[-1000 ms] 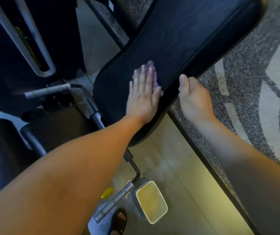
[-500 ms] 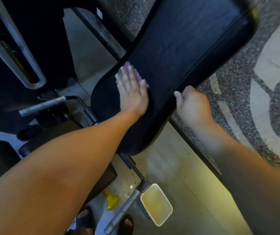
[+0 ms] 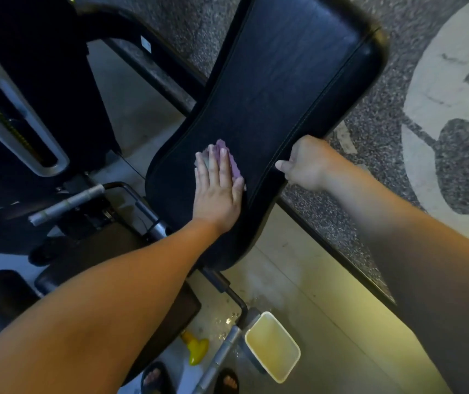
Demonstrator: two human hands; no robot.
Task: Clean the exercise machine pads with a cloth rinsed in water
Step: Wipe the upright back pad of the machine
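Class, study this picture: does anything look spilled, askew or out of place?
Water drops are splashed on the floor beside the tub of yellowish water, which looks like a spill. A yellow object lies loose on the floor nearby.

Left grip (image 3: 217,191) flat — right grip (image 3: 304,163) curled.

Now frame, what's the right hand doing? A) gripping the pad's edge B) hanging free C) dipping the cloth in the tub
A: the right hand curls round the edge of the black pad, thumb on top, while the left hand presses the purple cloth flat on the pad.
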